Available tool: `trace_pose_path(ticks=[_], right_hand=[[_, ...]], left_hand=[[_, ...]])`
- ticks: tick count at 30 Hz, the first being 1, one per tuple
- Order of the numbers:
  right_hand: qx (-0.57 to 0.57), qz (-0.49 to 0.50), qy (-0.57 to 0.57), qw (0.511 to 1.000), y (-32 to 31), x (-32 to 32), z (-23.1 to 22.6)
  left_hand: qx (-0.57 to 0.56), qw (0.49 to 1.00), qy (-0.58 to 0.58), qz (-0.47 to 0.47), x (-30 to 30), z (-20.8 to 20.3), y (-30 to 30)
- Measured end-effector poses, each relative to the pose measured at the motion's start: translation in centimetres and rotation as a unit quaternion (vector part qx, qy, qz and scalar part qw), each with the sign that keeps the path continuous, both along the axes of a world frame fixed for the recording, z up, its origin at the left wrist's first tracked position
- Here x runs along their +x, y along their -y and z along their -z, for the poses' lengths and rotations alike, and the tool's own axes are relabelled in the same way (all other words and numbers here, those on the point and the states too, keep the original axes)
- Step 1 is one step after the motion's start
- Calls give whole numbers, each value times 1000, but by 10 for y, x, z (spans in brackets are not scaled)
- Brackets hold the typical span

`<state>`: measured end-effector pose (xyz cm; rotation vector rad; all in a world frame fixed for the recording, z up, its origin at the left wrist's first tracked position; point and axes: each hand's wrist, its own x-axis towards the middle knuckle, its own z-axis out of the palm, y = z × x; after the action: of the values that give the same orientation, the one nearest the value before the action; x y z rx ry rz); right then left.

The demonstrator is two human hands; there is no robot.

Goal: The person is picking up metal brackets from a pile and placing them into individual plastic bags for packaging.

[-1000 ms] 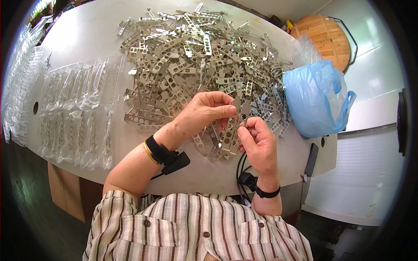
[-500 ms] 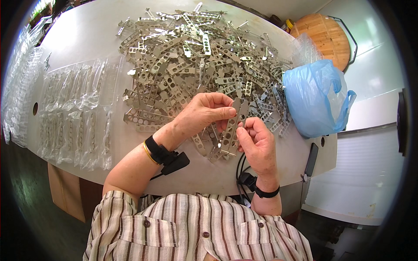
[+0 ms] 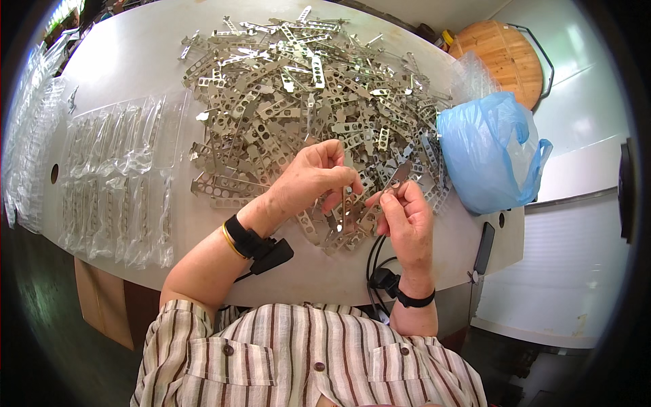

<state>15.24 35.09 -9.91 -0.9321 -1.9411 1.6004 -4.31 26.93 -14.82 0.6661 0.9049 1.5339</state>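
A large heap of flat metal strips with round holes (image 3: 271,125) covers the middle of the table. My left hand (image 3: 315,173) is at the heap's near edge, thumb and fingertips pinched together; what lies between them is hard to make out against the metal behind. To its right, my right hand (image 3: 409,217) pinches a perforated metal strip (image 3: 401,174) by its lower end, and the strip tilts up and to the right. The fingertips of the two hands are a short distance apart.
Clear plastic trays of bagged metal strips (image 3: 119,183) lie on the table (image 3: 203,264) at left, beside stacked clear trays (image 3: 30,149). A blue plastic bag (image 3: 485,152) stands at right, before a round wooden board (image 3: 502,61). Black cables (image 3: 373,261) hang near my right wrist.
The metal strip has swung from upright between both hands to a rightward tilt in my right hand. My left hand has drawn slightly to the left, away from it.
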Motion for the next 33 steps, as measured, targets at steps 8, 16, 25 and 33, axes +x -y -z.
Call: trace_pose_path(ticks=[8,16,25,33], right_hand=[[-9,3,-3,1000,-1,-1,1],[-33,-9,-17,999,4,-3,1],[-36,-21,-15,999,9,-6,-2],[-32,-28,4,999,12,-8,5]], left_hand=[[27,999,33,13,4,1,-2],[42,999,4,-31,5,11,-5],[15,999,-8,-29,6,2,-4],[7,999,-30,-25,6,6,-4]])
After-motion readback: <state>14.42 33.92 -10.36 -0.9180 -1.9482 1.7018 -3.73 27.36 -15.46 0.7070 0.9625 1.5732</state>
